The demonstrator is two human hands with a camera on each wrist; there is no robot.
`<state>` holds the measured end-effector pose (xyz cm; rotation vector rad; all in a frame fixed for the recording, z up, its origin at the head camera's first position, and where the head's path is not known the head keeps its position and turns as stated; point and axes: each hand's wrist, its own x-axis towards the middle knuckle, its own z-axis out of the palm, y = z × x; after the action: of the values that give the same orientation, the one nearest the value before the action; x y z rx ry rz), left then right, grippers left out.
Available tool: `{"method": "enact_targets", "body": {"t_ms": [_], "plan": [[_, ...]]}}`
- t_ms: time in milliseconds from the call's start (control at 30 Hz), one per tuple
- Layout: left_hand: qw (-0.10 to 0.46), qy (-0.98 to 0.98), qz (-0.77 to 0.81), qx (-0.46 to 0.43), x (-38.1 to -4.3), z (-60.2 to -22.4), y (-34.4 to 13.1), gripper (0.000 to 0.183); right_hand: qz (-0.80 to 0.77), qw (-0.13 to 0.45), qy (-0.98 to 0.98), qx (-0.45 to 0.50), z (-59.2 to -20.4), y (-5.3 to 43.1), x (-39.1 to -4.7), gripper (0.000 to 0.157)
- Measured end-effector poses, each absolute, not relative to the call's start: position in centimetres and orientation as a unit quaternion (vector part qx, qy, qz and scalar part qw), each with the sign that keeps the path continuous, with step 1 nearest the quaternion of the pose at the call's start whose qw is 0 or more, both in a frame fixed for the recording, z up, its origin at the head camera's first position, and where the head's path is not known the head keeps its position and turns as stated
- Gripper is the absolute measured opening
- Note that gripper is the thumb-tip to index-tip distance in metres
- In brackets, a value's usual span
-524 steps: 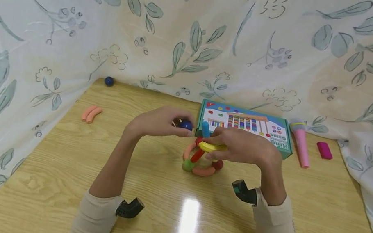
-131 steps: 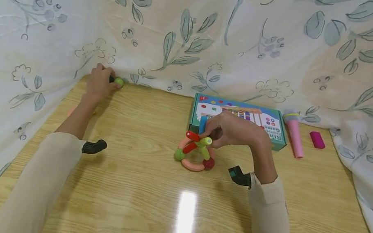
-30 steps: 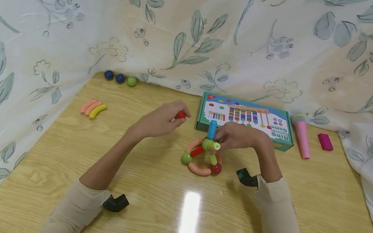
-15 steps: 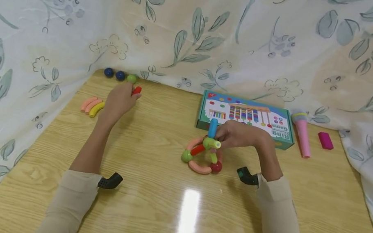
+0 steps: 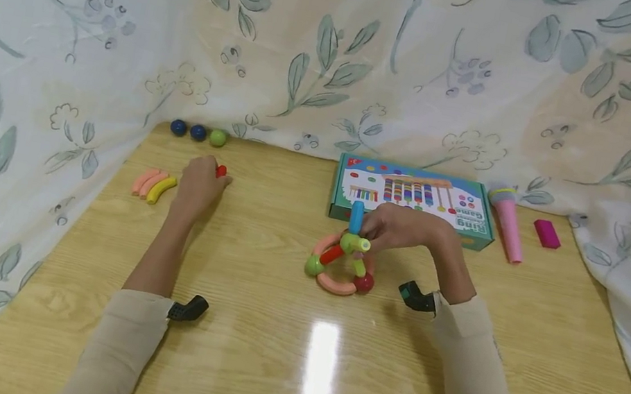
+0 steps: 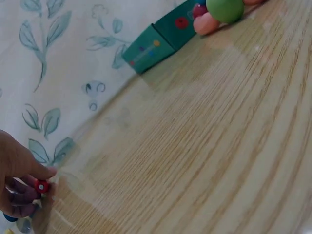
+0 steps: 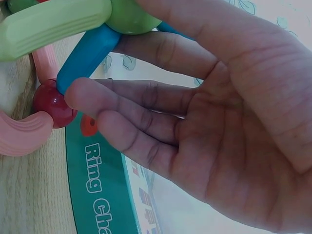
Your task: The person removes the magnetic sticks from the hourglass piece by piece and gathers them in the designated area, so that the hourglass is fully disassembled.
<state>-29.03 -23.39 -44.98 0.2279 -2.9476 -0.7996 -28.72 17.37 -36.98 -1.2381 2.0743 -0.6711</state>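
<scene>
My left hand (image 5: 199, 187) pinches a short red magnetic stick (image 5: 221, 171) low over the table's left side, in front of a green ball (image 5: 218, 137); in the left wrist view the red stick (image 6: 41, 186) shows end-on at the fingertips. My right hand (image 5: 405, 228) pinches the green top ball (image 7: 134, 14) of a magnetic stick-and-ball frame (image 5: 335, 286). That frame has a ring of curved pink sticks with balls at its corners, and straight sticks rising to the top ball. A blue stick (image 5: 356, 217) stands up from it and a light-green one points forward.
Two blue balls (image 5: 197, 132) sit beside the green one along the back left edge. Curved pink sticks (image 5: 150, 182) and a yellow one (image 5: 162, 190) lie at left. Behind the frame are a game box (image 5: 416, 201), a pink toy microphone (image 5: 507, 224) and a magenta block (image 5: 547, 234).
Over the last second my left hand carried the red stick left, away from the frame, and lowered it. Earlier, a yellow stick and more balls were set down at left. The right hand stays at the frame.
</scene>
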Motion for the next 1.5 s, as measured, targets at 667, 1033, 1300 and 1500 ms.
{"method": "enact_targets", "body": {"t_ms": [667,1033,1300,1500], "plan": [[0.01,-0.9,-0.397,-0.181,-25.2,-39.8,-12.3,0.039,-0.257,0.317,0.788,-0.461,-37.5,17.4,-28.3,0.024],[-0.048,-0.829,-0.494,-0.255,-22.1,-40.2,-5.0,0.03,-0.262,0.318,0.787,-0.459,-37.2,17.4,-28.6,0.021],[-0.032,-0.848,-0.474,-0.234,-22.0,-40.4,-4.2,0.025,-0.271,0.316,0.781,-0.465,-37.1,17.3,-28.9,0.023],[-0.033,-0.852,-0.468,-0.234,-22.0,-40.2,-4.3,0.023,-0.275,0.323,0.778,-0.463,-37.2,17.3,-28.9,0.022]]}}
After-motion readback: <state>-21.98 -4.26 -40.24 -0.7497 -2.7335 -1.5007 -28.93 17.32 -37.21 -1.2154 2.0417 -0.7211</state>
